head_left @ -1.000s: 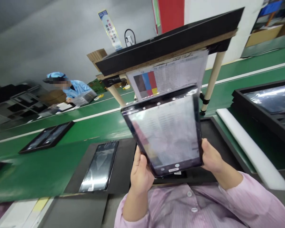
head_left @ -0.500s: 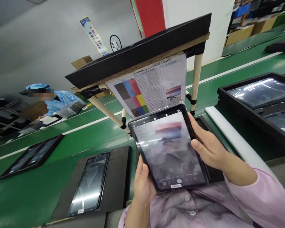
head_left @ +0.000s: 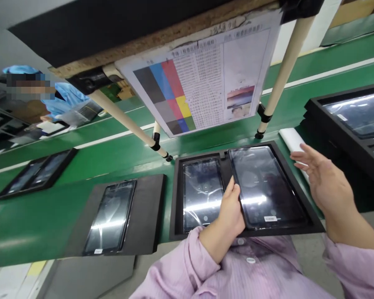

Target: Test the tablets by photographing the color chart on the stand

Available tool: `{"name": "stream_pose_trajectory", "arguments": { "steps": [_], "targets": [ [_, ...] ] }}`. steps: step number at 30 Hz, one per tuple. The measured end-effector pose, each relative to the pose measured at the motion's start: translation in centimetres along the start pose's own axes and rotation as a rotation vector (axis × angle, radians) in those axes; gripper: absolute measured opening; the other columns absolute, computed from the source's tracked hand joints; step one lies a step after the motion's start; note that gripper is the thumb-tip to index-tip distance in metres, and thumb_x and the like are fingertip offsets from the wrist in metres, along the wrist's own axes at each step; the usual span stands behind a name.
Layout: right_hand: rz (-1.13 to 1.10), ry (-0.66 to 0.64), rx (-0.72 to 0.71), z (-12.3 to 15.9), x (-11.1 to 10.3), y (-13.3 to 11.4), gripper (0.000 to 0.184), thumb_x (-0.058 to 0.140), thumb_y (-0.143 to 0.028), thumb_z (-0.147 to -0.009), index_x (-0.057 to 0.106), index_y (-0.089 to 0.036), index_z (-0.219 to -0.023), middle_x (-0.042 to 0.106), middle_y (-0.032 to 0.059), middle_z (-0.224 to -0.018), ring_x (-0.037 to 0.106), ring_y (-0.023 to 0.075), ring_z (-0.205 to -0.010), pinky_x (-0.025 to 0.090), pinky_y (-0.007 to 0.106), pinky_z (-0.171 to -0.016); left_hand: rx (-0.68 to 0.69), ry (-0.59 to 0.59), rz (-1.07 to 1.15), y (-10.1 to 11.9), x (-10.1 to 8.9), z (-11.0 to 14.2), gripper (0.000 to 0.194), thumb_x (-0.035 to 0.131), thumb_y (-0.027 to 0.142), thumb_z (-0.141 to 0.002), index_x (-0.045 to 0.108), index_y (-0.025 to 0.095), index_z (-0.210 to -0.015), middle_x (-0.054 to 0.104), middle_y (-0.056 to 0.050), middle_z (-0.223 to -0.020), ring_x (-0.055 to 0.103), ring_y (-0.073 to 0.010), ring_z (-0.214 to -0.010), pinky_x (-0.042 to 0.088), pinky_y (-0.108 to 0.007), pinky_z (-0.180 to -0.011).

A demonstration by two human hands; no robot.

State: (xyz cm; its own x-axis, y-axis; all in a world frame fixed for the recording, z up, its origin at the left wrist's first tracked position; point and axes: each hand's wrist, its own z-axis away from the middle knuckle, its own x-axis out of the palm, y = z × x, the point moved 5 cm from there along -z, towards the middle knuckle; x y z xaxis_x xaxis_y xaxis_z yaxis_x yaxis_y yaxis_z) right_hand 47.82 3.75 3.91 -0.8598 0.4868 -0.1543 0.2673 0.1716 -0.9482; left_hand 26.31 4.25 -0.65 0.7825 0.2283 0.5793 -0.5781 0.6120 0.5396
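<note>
My left hand [head_left: 232,209] grips the left edge of a dark-screened tablet [head_left: 262,182], thumb and fingers closed on its side. That tablet lies over the right compartment of a black foam tray [head_left: 176,195]; whether it rests fully inside, I cannot tell. A second tablet [head_left: 202,187] sits in the left compartment. Apart from the tablet, my right hand [head_left: 326,176] is raised to its right with fingers loosely spread and nothing held. Just behind those fingers lies a white foam bar [head_left: 291,141].
A stand [head_left: 282,79] with a printed colour chart [head_left: 205,79] rises beyond the tray. Another tablet [head_left: 110,216] lies on a grey foam board [head_left: 149,207] at left. Stacked foam trays [head_left: 314,120] with tablets stand right. A co-worker [head_left: 65,97] sits across the green bench [head_left: 124,153].
The tablet has come down from in front of the chart to the tray, and its lit screen is now dark. My right hand has let go and moved right. The view has tilted down.
</note>
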Motion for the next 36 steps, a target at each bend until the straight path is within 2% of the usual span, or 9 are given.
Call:
{"name": "stream_pose_trajectory", "arguments": {
  "steps": [3,6,10,15,19,24,29,33,36],
  "targets": [
    [0.165,-0.138,-0.081,0.6,0.0,-0.1,0.053,0.037,-0.059,-0.102,0.054,-0.028,-0.141,0.065,0.0098,-0.120,0.061,0.0291,-0.114,0.049,0.053,-0.098,-0.007,0.006,-0.123,-0.6,0.0,-0.8,0.051,0.060,0.025,-0.091,0.055,0.025,-0.142,0.059,-0.008,-0.146,0.054,-0.0210,-0.136,0.037,-0.039,-0.117],
    [0.491,-0.379,-0.243,1.5,1.0,0.0,0.048,0.037,-0.057,-0.103,0.065,-0.029,-0.130,0.062,0.0094,-0.126,0.059,0.0305,-0.117,0.047,0.056,-0.098,0.107,-0.036,-0.331,1.1,-2.0,-0.2,0.051,0.064,0.034,-0.090,0.057,0.028,-0.141,0.045,-0.007,-0.157,0.038,-0.0210,-0.147,0.026,-0.038,-0.122],
    [0.831,-0.550,-0.414,2.6,3.3,1.4,0.053,0.027,-0.056,-0.104,0.073,-0.034,-0.118,0.057,0.0082,-0.135,0.047,0.0371,-0.129,0.042,0.061,-0.095,0.466,-0.157,-0.785,6.0,-5.3,2.2,0.043,0.054,0.043,-0.095,0.061,0.029,-0.135,0.059,-0.008,-0.144,0.054,-0.0228,-0.134,0.039,-0.043,-0.115],
    [0.933,-0.533,-0.563,3.3,5.4,2.1,0.053,0.025,-0.050,-0.105,0.071,-0.030,-0.122,0.050,0.0075,-0.144,0.041,0.0377,-0.133,0.037,0.061,-0.101,0.878,0.216,-1.556,10.6,-8.8,4.1,0.033,0.048,0.027,-0.095,0.073,0.026,-0.117,0.065,-0.011,-0.115,0.057,-0.0268,-0.112,0.048,-0.049,-0.101],
    [0.871,-0.435,-0.536,2.9,4.6,1.0,0.053,0.023,-0.046,-0.105,0.069,-0.027,-0.124,0.047,0.0119,-0.145,0.044,0.0396,-0.131,0.037,0.062,-0.100,1.024,0.439,-1.973,10.7,-9.4,4.0,0.033,0.050,0.018,-0.093,0.076,0.020,-0.114,0.057,-0.017,-0.115,0.049,-0.0318,-0.109,0.045,-0.054,-0.097],
    [0.895,-0.305,-0.401,3.0,2.3,0.6,0.059,0.022,-0.048,-0.104,0.073,-0.022,-0.116,0.052,0.0168,-0.136,0.051,0.0402,-0.123,0.037,0.065,-0.100,0.981,0.430,-2.132,9.6,-9.7,3.2,0.036,0.050,0.020,-0.094,0.073,0.021,-0.122,0.056,-0.017,-0.109,0.048,-0.0315,-0.101,0.047,-0.049,-0.084],
    [0.901,-0.271,-0.262,3.8,0.6,2.1,0.061,0.022,-0.047,-0.105,0.079,-0.026,-0.102,0.054,0.0120,-0.137,0.054,0.0336,-0.121,0.046,0.055,-0.097,1.088,0.326,-2.067,9.7,-10.5,3.5,0.037,0.052,0.025,-0.094,0.070,0.023,-0.127,0.055,-0.015,-0.106,0.047,-0.0291,-0.100,0.043,-0.052,-0.091],
    [0.893,-0.299,-0.222,4.0,0.5,2.6,0.062,0.021,-0.050,-0.106,0.079,-0.026,-0.106,0.052,0.0111,-0.140,0.053,0.0324,-0.124,0.048,0.053,-0.098,1.078,0.232,-2.046,9.2,-10.2,3.4,0.037,0.053,0.025,-0.094,0.071,0.026,-0.125,0.054,-0.014,-0.107,0.046,-0.0293,-0.100,0.044,-0.052,-0.091],
    [0.929,-0.312,-0.240,3.9,1.1,2.2,0.067,0.017,-0.053,-0.106,0.079,-0.026,-0.104,0.053,0.0126,-0.139,0.054,0.0357,-0.123,0.047,0.059,-0.095,1.045,0.222,-2.047,8.6,-9.1,3.4,0.035,0.052,0.023,-0.094,0.073,0.026,-0.121,0.054,-0.014,-0.108,0.047,-0.0291,-0.100,0.045,-0.050,-0.091]
  ]
}}
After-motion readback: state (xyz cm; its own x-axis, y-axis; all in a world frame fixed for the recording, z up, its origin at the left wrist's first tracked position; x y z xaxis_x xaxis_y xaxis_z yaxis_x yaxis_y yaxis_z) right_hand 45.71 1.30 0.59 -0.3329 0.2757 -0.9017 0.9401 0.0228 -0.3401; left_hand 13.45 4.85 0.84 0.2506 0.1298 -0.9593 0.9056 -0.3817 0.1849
